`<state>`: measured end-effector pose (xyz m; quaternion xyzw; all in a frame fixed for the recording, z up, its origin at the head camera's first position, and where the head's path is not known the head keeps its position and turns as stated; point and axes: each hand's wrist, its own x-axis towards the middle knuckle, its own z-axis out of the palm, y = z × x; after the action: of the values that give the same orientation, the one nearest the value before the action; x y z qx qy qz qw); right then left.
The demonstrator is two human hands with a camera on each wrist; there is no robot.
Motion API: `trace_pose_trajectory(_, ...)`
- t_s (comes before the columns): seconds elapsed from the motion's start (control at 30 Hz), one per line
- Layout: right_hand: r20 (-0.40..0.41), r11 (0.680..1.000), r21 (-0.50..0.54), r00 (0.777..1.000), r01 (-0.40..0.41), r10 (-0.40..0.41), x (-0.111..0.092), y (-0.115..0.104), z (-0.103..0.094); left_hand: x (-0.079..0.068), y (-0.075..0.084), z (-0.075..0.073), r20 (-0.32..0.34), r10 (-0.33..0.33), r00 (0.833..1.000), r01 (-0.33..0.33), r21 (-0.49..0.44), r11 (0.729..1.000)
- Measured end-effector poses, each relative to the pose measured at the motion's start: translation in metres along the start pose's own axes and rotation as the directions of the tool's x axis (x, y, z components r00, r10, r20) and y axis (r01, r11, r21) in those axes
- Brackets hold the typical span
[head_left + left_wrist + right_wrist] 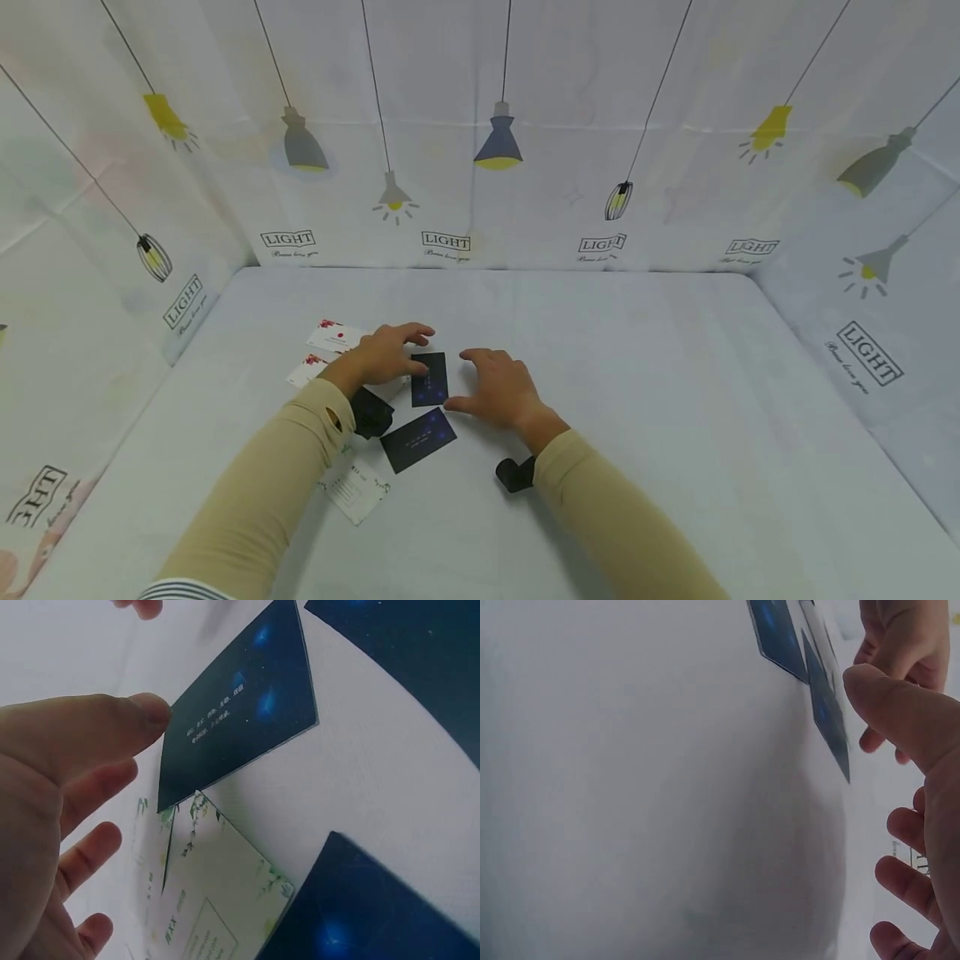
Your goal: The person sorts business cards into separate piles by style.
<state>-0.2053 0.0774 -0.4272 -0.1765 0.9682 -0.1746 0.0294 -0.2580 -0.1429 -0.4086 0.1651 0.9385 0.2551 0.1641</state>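
Two dark blue cards with glowing blue specks lie on the white table: an upright-lying one [431,385] between the hands and a slanted one [417,440] nearer the body. My left hand [382,357] has its thumb tip at the left edge of the first card, fingers spread apart. In the left wrist view, the thumb overlaps the edge of this card [240,705], beside white cards with green leaves [225,885]. On the card's other side, my right hand [501,387] is spread with nothing held, its thumb near the card's lower right corner.
White cards with red flowers [335,336] lie beyond the left forearm, partly hidden by the hand. Closer in is a white card with a green leaf border [357,492]. A printed cloth with lamp drawings [498,137] hangs behind the table [675,400].
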Motion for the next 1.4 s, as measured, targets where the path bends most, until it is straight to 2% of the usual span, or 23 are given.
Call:
trace_pose_trajectory(0.2,0.012,0.998,-0.058,1.000,0.017,-0.016,0.004,-0.006,0.007,0.002,-0.006,0.003,-0.003,-0.003,1.000,0.003,-0.013,1.000)
trace_pose_trajectory(0.47,0.049,0.996,-0.092,0.999,-0.009,0.013,0.009,-0.006,0.012,0.001,-0.007,0.005,0.003,0.011,1.000,-0.011,-0.033,0.999)
trace_pose_trajectory(0.73,0.032,0.995,-0.077,0.998,-0.060,0.062,0.014,0.001,0.014,0.002,-0.008,0.006,0.012,0.014,1.000,-0.014,-0.039,0.999)
trace_pose_trajectory(1.1,0.016,0.990,-0.078,0.992,-0.121,0.123,0.016,0.017,0.009,-0.002,-0.003,0.002,0.012,0.001,1.000,0.000,-0.082,0.997)
trace_pose_trajectory(1.27,-0.003,0.987,-0.071,0.990,-0.141,0.141,0.016,0.023,0.009,-0.002,-0.004,0.005,0.005,0.000,1.000,0.000,-0.114,0.993)
trace_pose_trajectory(1.4,-0.011,0.986,-0.071,0.989,-0.148,0.148,0.016,0.026,0.010,0.000,-0.006,0.007,0.028,0.003,1.000,0.001,-0.148,0.989)
